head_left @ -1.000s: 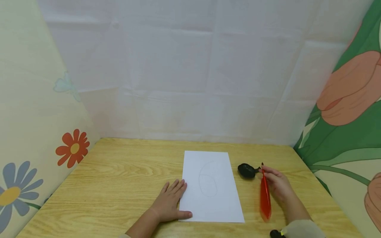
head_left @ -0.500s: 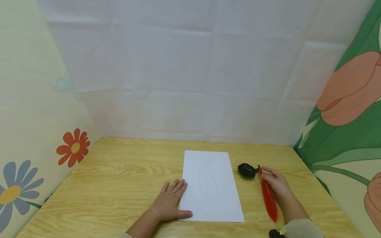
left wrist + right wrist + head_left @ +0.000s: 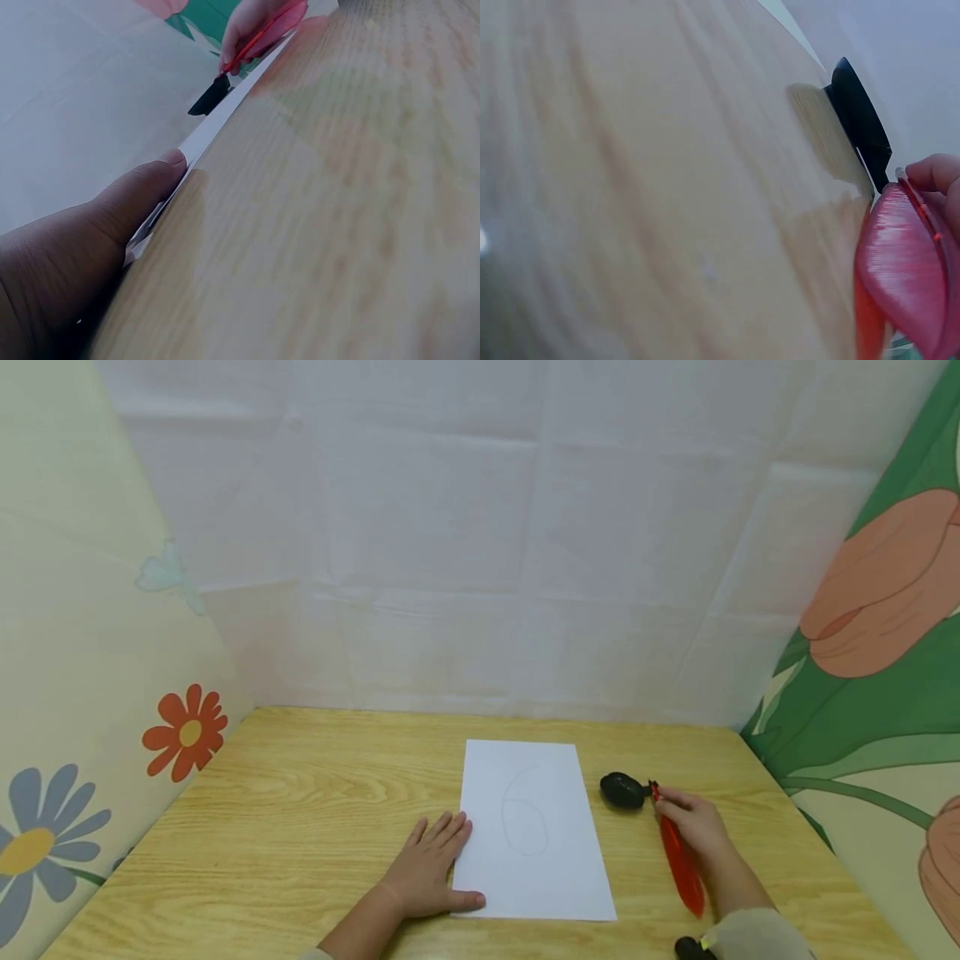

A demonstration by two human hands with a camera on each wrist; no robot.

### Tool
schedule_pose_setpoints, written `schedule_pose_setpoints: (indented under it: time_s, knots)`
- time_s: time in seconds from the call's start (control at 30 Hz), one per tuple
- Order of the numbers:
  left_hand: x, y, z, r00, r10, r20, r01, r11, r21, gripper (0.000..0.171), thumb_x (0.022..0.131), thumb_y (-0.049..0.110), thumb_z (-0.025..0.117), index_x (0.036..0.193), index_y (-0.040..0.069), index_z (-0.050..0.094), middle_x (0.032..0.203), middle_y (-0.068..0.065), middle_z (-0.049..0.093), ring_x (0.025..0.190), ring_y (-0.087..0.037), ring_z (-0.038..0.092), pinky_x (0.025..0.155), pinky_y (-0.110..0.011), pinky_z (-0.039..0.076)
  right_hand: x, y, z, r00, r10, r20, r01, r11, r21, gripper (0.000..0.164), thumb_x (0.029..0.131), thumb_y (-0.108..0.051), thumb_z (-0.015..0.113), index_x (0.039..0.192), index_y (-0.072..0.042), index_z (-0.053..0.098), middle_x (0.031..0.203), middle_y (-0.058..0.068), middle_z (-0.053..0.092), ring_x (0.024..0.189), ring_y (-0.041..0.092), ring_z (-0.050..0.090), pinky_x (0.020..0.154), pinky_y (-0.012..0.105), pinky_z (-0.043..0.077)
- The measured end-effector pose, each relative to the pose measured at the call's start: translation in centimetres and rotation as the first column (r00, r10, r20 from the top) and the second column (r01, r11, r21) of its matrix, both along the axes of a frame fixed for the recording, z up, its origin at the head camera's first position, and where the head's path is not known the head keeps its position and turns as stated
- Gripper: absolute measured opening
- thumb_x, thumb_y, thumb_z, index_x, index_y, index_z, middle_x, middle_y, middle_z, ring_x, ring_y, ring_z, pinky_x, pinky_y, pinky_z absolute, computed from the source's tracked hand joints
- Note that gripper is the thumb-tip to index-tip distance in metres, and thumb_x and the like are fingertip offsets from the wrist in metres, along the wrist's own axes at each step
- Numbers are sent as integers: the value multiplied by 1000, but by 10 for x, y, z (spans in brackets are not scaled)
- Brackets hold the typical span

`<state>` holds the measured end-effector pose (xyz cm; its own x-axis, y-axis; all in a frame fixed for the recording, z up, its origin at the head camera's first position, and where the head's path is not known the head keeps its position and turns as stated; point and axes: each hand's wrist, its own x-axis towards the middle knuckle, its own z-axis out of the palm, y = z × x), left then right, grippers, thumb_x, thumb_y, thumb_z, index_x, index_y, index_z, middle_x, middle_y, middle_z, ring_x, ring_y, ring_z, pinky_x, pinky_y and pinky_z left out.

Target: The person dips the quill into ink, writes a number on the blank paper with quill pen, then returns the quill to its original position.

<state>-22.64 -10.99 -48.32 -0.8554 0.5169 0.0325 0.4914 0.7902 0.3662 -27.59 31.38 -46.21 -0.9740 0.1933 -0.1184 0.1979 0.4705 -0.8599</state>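
On the wooden table lies a white sheet of paper (image 3: 558,881) with a faint pencil line shaped like a 6. My left hand (image 3: 427,872) rests flat at its left edge, fingers spread and thumb on the lower corner. In the head view my right hand (image 3: 701,831) pinches the upper end of a glossy red feather-shaped piece (image 3: 681,868), whose broad part hangs toward me. Just left of those fingers is a black, smooth oval object (image 3: 622,791) with a short neck. In the right wrist view the red piece (image 3: 904,262) meets that neck; whether they are joined I cannot tell.
A small black round item (image 3: 692,948) with a bit of yellow sits by the right sleeve at the bottom edge. A white cloth (image 3: 480,568) hangs behind the table (image 3: 337,777). Flower-printed panels (image 3: 75,652) stand at both sides.
The red piece has swung: its upper end moved left and down to the black object's neck, its lower end moved right. My right hand shifted slightly down. The left hand and paper stayed put.
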Motion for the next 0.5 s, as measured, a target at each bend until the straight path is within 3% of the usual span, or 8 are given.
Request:
schedule_pose_setpoints:
  time_s: [0.1, 0.17, 0.23, 0.37, 0.5]
  knots:
    - [0, 0, -1, 1000, 0, -7, 0, 1000, -1, 109, 77, 75, 60, 153, 4, 31, 162, -12, 26, 150, -34, 22, 120, -60, 12, -2, -1, 1, 1000, 14, -1, -14, 997, 79, 51, 97, -26, 59, 138, 4, 51, 144, 26, 48, 134, 38, 44, 106, 34, 41]
    - [0, 0, -1, 1000, -1, -12, 1, 1000, -4, 108, 77, 75, 60, 153, 4, 31, 162, -12, 26, 150, -34, 22, 120, -60, 12, -3, -1, 1, 1000, 18, -8, -17, 995, 94, 50, 97, -24, 58, 137, 5, 52, 144, 28, 48, 135, 41, 42, 111, 44, 36]
    - [0, 0, 0, 1000, 2, -14, -2, 1000, -6, 108, 77, 75, 60, 153, 4, 31, 162, -11, 27, 150, -33, 22, 121, -59, 12, -4, -1, 0, 1000, 22, -19, -20, 993, 114, 48, 97, -22, 57, 136, 6, 53, 142, 28, 49, 134, 42, 43, 111, 46, 36]
    - [0, 0, 0, 1000, 1, -16, -2, 1000, -16, 107, 77, 74, 60, 153, 5, 31, 162, -11, 26, 151, -33, 22, 121, -59, 12, -5, -2, -1, 999, 19, -36, -14, 990, 140, 45, 96, -20, 58, 133, 6, 56, 138, 28, 53, 130, 38, 48, 98, 26, 44]
    - [0, 0, 0, 1000, 0, -12, 0, 1000, -18, 107, 77, 74, 60, 153, 5, 30, 162, -11, 26, 151, -33, 22, 121, -59, 12, -4, -4, -3, 999, 12, -31, -10, 999, 40, 44, 97, -14, 57, 135, 8, 53, 141, 29, 49, 127, 31, 49, 79, 8, 43]
